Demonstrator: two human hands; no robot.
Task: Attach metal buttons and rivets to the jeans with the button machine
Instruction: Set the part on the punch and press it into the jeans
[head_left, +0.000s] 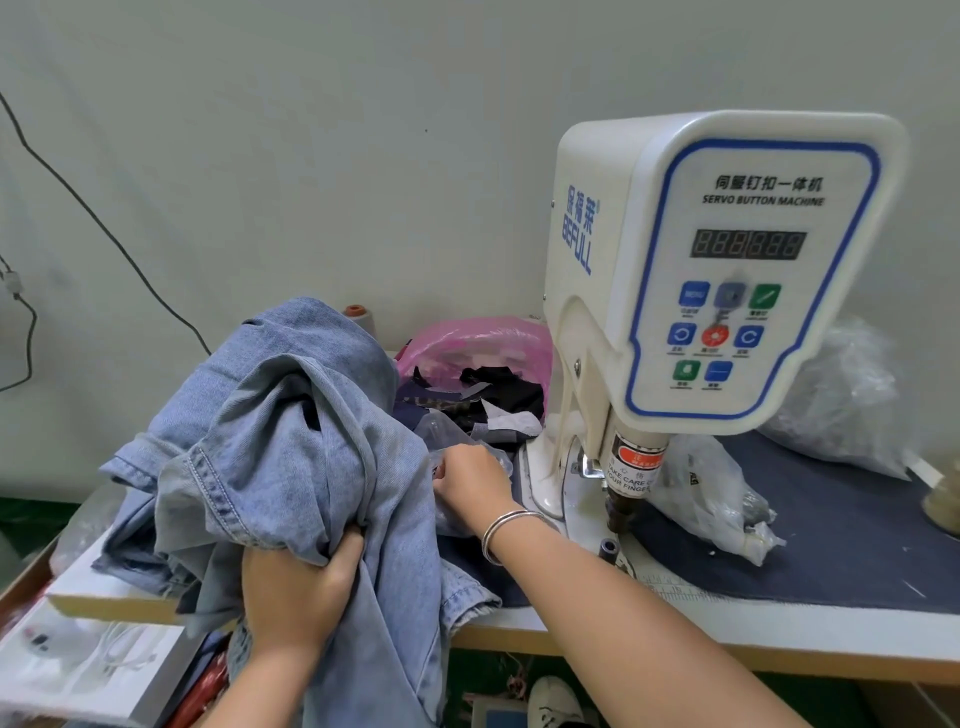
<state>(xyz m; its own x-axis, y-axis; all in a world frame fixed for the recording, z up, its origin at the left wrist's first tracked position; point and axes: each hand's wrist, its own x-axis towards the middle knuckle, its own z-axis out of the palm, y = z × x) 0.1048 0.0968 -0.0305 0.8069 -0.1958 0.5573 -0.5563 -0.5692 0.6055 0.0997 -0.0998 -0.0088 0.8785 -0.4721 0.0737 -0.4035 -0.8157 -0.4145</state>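
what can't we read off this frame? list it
- Right hand fingertips, head view: tucked between the jeans and clear plastic; any button held is unseen.
- Button machine display: unlit, no reading.
- Key captions: too small.
- Warning label: cut off as it curves round the cylinder.
- Pink bag: contents blurred.

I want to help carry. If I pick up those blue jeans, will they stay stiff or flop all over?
Probably floppy: the jeans bunch into soft folds where the left hand grips them. Likely a bit heavy, since the denim looks thick and droops off the table edge.
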